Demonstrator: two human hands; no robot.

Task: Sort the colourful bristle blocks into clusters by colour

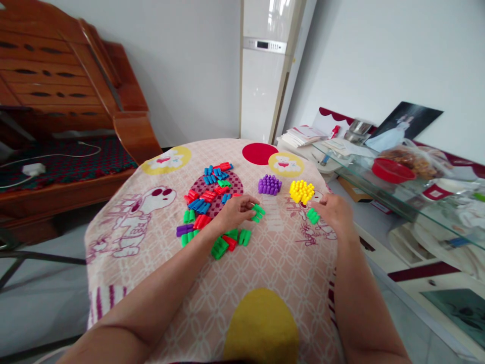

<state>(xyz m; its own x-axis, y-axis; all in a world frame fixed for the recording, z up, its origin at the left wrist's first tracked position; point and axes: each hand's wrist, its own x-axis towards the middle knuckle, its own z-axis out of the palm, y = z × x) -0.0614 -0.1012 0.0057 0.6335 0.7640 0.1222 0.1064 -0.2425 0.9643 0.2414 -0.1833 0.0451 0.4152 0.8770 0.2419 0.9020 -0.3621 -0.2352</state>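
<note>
My left hand is curled over the table, its thumb and fingers at a green toy block made of joined short tubes. Farther right, my right hand has its fingertips pinched at another green block. Just beyond that block stands a tight yellow cluster of knob-topped pieces. A similar purple cluster stands upright between the hands, farther back. To the left lies a loose pile of red, blue, green and purple blocks, partly hidden behind my left forearm.
A patterned cloth covers the round table. Along the right, a glass-topped cabinet carries a red bowl, papers and a photo. At left is a wooden bench; a tall white appliance stands behind.
</note>
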